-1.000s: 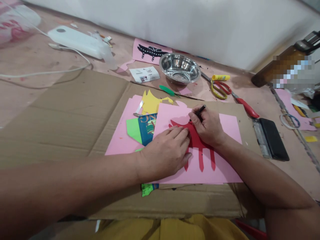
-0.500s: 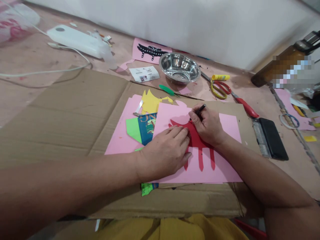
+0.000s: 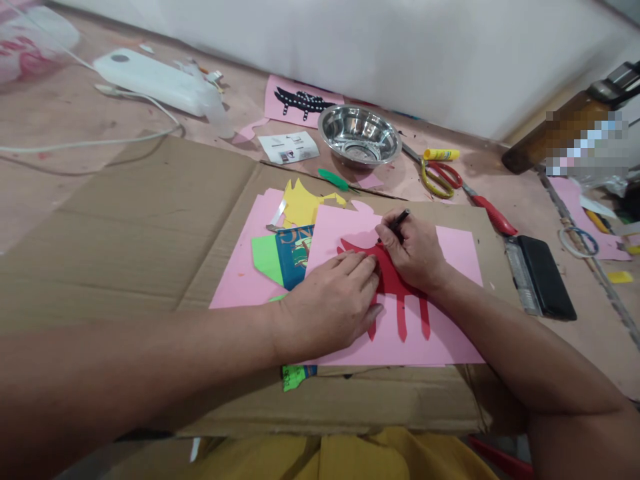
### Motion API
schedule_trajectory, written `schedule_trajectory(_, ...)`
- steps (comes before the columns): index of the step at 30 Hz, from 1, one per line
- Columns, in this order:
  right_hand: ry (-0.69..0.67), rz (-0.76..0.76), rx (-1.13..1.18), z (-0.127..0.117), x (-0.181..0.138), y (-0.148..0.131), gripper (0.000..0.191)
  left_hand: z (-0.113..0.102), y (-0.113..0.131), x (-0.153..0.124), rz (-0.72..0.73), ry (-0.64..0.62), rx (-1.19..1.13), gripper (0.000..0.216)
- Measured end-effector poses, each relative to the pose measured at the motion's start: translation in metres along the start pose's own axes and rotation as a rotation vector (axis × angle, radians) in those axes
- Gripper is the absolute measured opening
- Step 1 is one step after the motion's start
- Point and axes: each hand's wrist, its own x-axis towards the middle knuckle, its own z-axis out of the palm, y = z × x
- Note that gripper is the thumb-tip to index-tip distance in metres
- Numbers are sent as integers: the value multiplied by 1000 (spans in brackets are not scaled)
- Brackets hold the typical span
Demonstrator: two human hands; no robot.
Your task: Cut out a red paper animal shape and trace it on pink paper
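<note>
A red paper animal cutout (image 3: 393, 279) with several pointed legs lies on a sheet of pink paper (image 3: 455, 340). My left hand (image 3: 333, 300) rests flat over the cutout's left part, fingers stretched out and pressing it down. In my right hand (image 3: 417, 250) is a black pen (image 3: 403, 218), pinched between thumb and fingers. The pen's lower end is at the cutout's top edge; its very tip is partly hidden by my thumb. Left of the pink sheet lie a yellow paper cutout (image 3: 300, 203), a blue printed piece (image 3: 293, 257) and green paper (image 3: 267, 259).
Flattened cardboard (image 3: 125, 253) lies beneath the papers. Behind stand a steel bowl (image 3: 360, 140), scissors (image 3: 437, 180), a glue stick (image 3: 441, 155) and a pink card with a black animal (image 3: 303, 103). A black case (image 3: 545, 277) lies right, a bottle (image 3: 555, 137) farther back.
My right hand with the pen has shifted very slightly left along the cutout's top edge. My left hand stays in place.
</note>
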Motion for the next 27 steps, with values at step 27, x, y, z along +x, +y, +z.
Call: schedule_trajectory(27,17,-29,23,0,-1,0,26,2,-1,-1,15,18,19,37)
